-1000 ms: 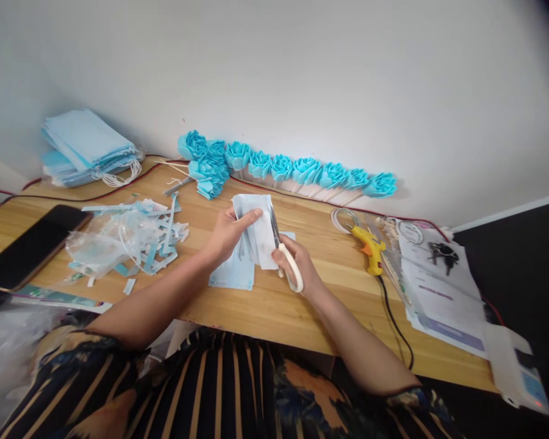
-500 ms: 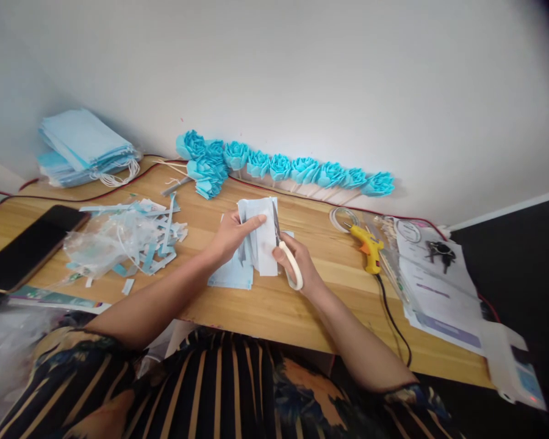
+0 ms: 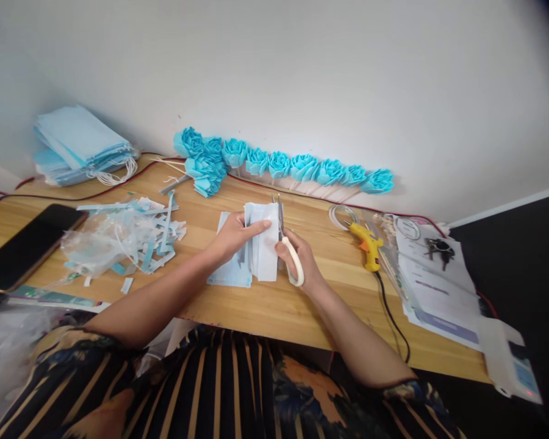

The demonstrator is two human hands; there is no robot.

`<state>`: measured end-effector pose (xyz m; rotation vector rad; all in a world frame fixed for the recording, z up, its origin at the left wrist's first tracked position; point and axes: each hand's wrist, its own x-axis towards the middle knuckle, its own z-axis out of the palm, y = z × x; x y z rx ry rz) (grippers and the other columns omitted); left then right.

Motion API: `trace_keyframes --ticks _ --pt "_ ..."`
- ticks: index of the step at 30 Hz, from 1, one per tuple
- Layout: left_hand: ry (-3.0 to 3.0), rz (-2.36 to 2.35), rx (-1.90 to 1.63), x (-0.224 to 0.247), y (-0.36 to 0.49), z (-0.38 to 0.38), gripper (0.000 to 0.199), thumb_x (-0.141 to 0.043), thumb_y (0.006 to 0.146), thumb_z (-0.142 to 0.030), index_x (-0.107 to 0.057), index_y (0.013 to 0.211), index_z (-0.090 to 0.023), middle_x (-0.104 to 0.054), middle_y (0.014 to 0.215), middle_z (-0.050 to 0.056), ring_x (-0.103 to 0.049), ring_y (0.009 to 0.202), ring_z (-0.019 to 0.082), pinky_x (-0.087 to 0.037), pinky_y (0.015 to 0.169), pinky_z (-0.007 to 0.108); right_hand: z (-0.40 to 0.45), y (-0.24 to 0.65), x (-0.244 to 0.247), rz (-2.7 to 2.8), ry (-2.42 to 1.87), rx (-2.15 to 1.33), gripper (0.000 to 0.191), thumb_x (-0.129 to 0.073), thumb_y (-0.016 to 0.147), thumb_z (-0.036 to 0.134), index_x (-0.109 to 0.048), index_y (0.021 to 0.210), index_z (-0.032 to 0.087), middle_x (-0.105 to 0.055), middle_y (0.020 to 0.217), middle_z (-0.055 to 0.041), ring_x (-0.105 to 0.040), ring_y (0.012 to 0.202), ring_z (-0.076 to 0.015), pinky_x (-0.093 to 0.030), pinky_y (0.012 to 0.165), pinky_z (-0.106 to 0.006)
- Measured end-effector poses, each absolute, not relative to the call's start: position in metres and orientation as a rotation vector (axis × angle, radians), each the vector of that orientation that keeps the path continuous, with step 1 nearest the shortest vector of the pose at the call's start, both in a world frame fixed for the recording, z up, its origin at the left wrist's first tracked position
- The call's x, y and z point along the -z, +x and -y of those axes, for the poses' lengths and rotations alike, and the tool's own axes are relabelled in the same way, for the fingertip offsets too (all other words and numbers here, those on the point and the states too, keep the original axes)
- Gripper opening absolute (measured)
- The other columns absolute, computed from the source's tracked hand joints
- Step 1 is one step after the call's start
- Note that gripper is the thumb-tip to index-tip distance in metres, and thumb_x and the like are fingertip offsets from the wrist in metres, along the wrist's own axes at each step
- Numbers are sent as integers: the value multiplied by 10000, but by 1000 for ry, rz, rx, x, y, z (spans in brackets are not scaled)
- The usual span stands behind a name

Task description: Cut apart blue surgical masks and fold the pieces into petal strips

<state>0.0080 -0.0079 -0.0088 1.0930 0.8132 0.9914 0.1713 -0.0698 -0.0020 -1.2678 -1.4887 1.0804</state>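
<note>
Head camera, looking forward and down from over the surface

The single view sits at the person's head, close above the near edge of the surface point(image 3: 265, 305), so the striped top point(image 3: 219, 390) fills the bottom of the frame and both forearms run up and away from it. It faces the wall point(image 3: 302, 73) beyond the far edge, taking in the whole width of the surface, from the phone point(image 3: 25, 244) at far left to the papers point(image 3: 439, 286) at right. The left hand point(image 3: 232, 235) and right hand point(image 3: 297, 259) lie near the centre, at arm's reach. The picture bends towards its corners
</note>
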Motion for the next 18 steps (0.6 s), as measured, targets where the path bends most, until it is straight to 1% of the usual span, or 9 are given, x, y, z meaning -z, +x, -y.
trace_keyframes --ticks 3,7,13,18 --pt "1093 -802 -1000 9 8 8 324 -812 681 -417 -715 798 -131 -728 768 50 -636 639 138 -501 604 248 70 171 1 1483 -1270 -1068 542 -605 825 602 -651 1160 177 -651 905 -60 -580 803 -203 -462 677 -315" --pt "1099 -803 -997 7 9 9 316 -805 691 -415 -714 798 -132 -727 762 56 -644 637 151 -502 592 256 70 171 -1 1471 -1266 -1064 517 -626 809 610 -666 1109 191 -638 869 -53 -567 779 -199 -452 662 -313" --pt "1080 -805 -995 6 9 9 327 -817 671 -424 -711 784 -136 -721 747 51 -640 625 151 -501 583 255 72 170 1 1423 -1288 -1090 551 -630 790 648 -671 1094 191 -589 760 -26 -527 675 -166 -410 565 -279" --pt "1073 -818 -983 6 9 9 336 -817 670 -426 -712 792 -131 -725 763 56 -642 632 152 -505 590 258 73 169 0 1358 -1264 -1170 576 -648 779 652 -661 1119 188 -538 647 10 -474 553 -128 -376 493 -259"
